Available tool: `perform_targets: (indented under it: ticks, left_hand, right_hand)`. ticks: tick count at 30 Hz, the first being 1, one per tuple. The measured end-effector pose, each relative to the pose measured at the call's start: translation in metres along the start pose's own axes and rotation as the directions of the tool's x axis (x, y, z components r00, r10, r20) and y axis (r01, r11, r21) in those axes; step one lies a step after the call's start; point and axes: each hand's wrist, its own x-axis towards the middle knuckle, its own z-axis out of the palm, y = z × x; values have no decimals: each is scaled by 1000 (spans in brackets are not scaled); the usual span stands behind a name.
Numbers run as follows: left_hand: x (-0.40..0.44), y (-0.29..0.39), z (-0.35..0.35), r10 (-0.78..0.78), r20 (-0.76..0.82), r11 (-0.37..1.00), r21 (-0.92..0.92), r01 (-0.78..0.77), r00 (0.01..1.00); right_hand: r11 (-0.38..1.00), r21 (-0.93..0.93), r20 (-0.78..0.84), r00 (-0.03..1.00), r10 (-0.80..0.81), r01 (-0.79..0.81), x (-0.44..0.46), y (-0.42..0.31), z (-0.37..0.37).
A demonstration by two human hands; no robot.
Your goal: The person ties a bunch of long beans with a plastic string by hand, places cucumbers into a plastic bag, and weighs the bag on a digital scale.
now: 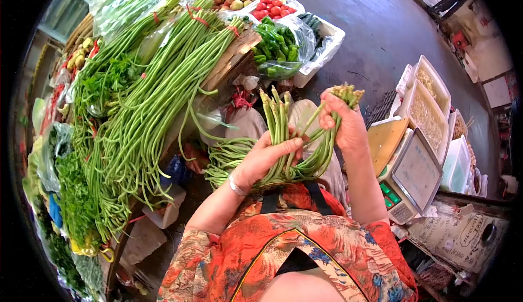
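Over the lap, my left hand [274,154], with a silvery bracelet at its wrist, is wrapped round a bunch of long green beans [279,118] whose ends point up. My right hand [342,118] is closed round the stem ends of more long beans [325,152], up and to the right of my left hand. These beans curve down from it toward my left hand. Loose long beans [231,155] lie across the lap to the left. Tied bundles of long beans [180,68] with red bands lie on the stall at the left.
Leafy greens [76,177] spread along the stall's left side. Beyond are green peppers [276,43], tomatoes [272,8] and a white foam box [329,49]. At the right stand a scale [417,166] with a green display and white trays [427,119] of pale food.
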Motion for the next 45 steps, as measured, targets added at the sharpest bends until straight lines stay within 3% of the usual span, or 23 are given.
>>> perform_targets:
  ticks: [2, 5, 9, 15, 17, 19, 21, 23, 27, 30, 35, 37, 39, 41, 42, 45]
  left_hand:
    - [2, -1, -3, 22, -10, 999, -28, -22, 1000]
    - [4, -6, -7, 41, -7, 998, -43, -41, 999]
    - [5, -7, -4, 35, -4, 999, -1, -35, 999]
    - [5, -7, -8, 60, 63, 998, 4, -60, 996]
    - [6, -7, -6, 73, 100, 996, 51, -78, 992]
    - [6, -5, -6, 43, 103, 998, 48, -48, 994]
    - [5, -6, -8, 23, 10, 997, -77, -22, 1000]
    - [6, -8, -7, 18, -25, 992, -126, -21, 1000]
    - [10, -13, -8, 73, -41, 996, -54, -75, 997]
    - [9, -11, -9, 17, 78, 1000, 10, -17, 997]
    - [4, -5, -3, -4, 116, 998, 55, -2, 993]
    - [2, -1, 4, -41, 105, 996, 81, 32, 994]
    - [4, -4, 0, -39, 125, 994, 102, 26, 991]
    - [6, -7, -3, 87, 34, 996, 34, -88, 996]
    - [7, -12, -6, 90, -53, 995, -47, -93, 995]
    - [10, -11, -10, 113, -61, 986, -119, -120, 992]
  right_hand:
    - [994, 78, -50, 997, -67, 71, 3, 3, -7]
    - [999, 2, -64, 997, -43, 43, -1, 2, 2]
    - [995, -96, 108, 994, 35, -25, -1, 10, -6]
    - [959, -282, 76, 995, 62, -38, -4, 11, 8]
    - [950, -309, 183, 976, 117, -55, -3, 11, 7]
    - [951, -306, 176, 979, 107, -49, -5, 10, 9]
    - [988, -151, 49, 998, 25, -17, -4, 13, 10]
    - [990, -143, 50, 999, 11, -4, -3, 13, 6]
    - [1000, -7, 158, 987, 21, -20, -5, 11, 0]
    - [977, -215, 82, 996, 17, 1, -6, 13, 8]
    - [945, -324, 157, 983, 100, -44, -5, 11, 16]
    - [884, -464, 147, 981, 130, -47, -8, 10, 27]
    - [907, -417, 156, 979, 133, -56, -8, 10, 25]
    - [963, -248, 103, 985, 137, -108, -6, 13, 15]
    - [951, -303, 95, 992, 86, -54, -5, 13, 11]
    - [961, -275, 70, 995, 65, -44, -4, 13, 4]
